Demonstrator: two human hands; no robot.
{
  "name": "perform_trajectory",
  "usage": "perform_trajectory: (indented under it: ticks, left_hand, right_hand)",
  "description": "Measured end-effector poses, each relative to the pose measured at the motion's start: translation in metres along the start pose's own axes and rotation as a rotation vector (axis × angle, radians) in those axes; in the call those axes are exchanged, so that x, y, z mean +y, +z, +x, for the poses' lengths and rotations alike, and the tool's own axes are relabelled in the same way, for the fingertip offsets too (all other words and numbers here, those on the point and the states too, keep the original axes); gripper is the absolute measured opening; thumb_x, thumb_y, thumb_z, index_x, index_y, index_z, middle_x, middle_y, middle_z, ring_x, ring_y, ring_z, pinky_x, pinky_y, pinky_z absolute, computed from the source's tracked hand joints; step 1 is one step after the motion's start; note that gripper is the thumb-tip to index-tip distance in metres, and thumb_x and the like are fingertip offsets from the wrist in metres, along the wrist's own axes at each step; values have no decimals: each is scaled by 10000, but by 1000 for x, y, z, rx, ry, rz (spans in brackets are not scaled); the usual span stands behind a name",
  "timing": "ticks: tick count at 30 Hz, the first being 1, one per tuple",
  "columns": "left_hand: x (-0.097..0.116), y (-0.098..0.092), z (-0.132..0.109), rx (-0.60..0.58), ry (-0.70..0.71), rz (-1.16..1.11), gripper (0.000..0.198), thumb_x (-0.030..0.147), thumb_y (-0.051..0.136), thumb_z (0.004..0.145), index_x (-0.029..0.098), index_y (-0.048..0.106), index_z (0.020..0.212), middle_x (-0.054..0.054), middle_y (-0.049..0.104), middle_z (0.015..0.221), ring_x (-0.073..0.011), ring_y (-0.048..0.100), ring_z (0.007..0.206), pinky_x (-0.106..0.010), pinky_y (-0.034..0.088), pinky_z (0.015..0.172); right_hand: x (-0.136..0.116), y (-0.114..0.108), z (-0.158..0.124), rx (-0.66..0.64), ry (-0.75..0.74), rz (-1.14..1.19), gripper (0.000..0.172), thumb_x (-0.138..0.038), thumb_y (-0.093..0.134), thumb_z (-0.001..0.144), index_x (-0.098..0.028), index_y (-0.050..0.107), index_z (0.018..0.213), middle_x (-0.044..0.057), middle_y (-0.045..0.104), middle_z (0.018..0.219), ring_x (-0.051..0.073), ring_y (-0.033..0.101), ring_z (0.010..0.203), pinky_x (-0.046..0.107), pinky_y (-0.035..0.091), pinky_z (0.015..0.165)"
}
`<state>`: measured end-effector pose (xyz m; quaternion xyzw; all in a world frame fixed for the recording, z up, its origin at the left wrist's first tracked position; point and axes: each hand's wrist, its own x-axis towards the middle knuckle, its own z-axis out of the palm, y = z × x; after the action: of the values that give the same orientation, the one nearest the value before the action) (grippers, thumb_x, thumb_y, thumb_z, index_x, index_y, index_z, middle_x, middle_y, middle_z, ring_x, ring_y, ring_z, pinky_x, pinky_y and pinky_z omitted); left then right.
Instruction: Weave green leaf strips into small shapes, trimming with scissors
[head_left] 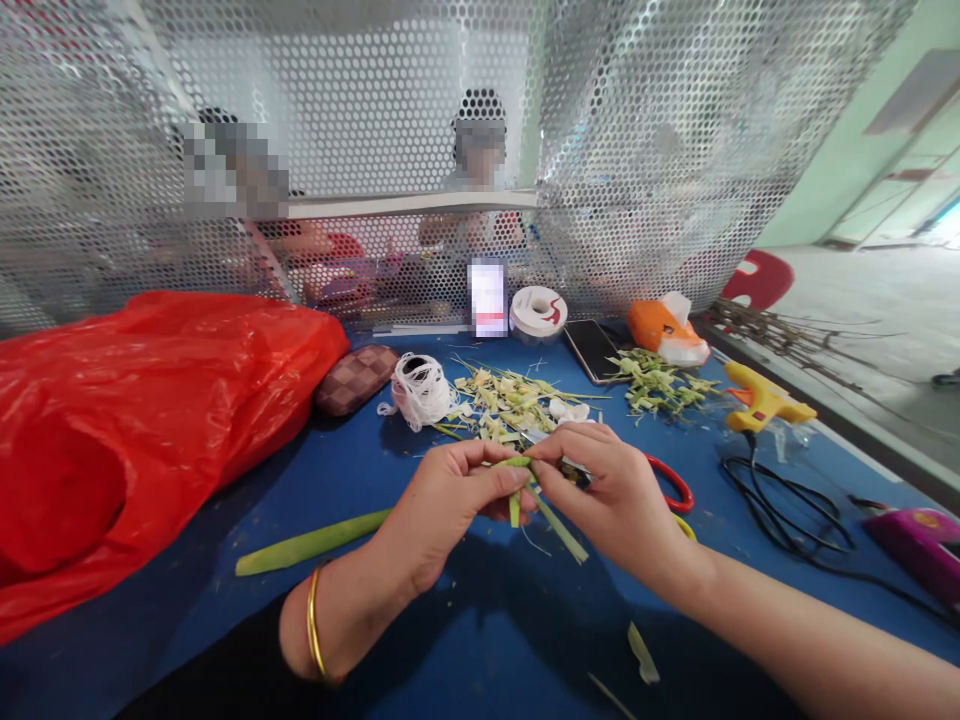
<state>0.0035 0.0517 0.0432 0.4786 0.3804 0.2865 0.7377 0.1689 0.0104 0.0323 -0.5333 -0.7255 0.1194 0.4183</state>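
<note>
My left hand (465, 490) pinches a narrow green leaf strip (551, 525) between thumb and fingers. My right hand (600, 480) closes on the folded upper part of the same strip, fingertips touching the left ones. One end of the strip hangs down below the fingers. Behind my hands lies a pile of pale green leaf pieces (510, 395). A long green leaf (315, 540) lies on the blue table by my left forearm. Red-handled scissors (673, 485) are partly hidden behind my right hand.
A red plastic bag (165, 420) fills the left side, beside a checkered pouch (356, 380) and a ball of white string (421, 390). A ribbon spool (538, 312), a dark phone (592, 350) and a yellow glue gun (765, 400) with its cord stand farther back and right.
</note>
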Motion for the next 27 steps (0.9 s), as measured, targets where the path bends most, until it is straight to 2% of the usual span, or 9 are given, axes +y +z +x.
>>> perform_trajectory:
  ticks: [7,11,13,16,18,20,23,27]
  left_hand:
    - [0,-3,1,11,-12,-4,171,287,715,745,137,677,817,-25,689,644,-115,608,578,-249,471,642]
    - [1,-4,1,17,-23,-59,202,293,736,733,134,673,841,-21,688,645,-108,607,572,-235,472,629]
    - [2,-6,2,27,-19,-114,210,283,753,720,134,669,841,-16,683,636,-101,604,559,-226,478,616]
    - [5,-8,3,64,-10,-233,194,253,772,702,136,652,801,-11,675,633,-94,602,548,-213,490,590]
    - [8,-9,3,96,-23,-310,182,224,776,694,143,635,775,-8,674,637,-95,611,550,-212,503,591]
    - [9,-9,3,121,-37,-349,175,202,773,694,148,627,774,-6,675,639,-93,616,547,-209,512,601]
    - [9,-7,2,130,-45,-347,178,209,771,697,150,629,785,-6,674,644,-90,616,554,-205,510,607]
    - [6,-3,0,124,-24,-291,206,249,785,679,145,629,764,-6,665,626,-92,596,545,-213,483,598]
  right_hand:
    - [4,-4,6,-23,3,122,113,-238,589,881,-224,694,843,11,715,792,169,640,745,312,463,686]
    - [7,-11,8,22,-38,92,99,-224,582,891,-223,682,892,14,725,839,173,654,792,315,490,723]
    - [11,-17,11,78,-138,-6,117,-186,571,893,-226,672,939,21,727,869,178,659,826,331,490,764]
    - [19,-30,15,146,-413,-251,189,-131,589,871,-251,680,984,18,736,898,182,667,834,371,456,853]
    - [21,-35,16,142,-574,-389,239,-114,611,853,-282,688,1005,2,745,906,182,672,850,378,426,892]
    - [20,-36,15,131,-653,-426,242,-115,610,855,-287,689,1006,-6,747,879,175,673,846,371,418,891]
    - [14,-31,13,146,-658,-332,222,-126,554,891,-280,695,965,-11,733,799,156,662,771,370,418,870]
    - [8,-21,10,115,-536,-90,242,-136,515,905,-285,701,952,-12,706,778,148,638,713,388,424,855]
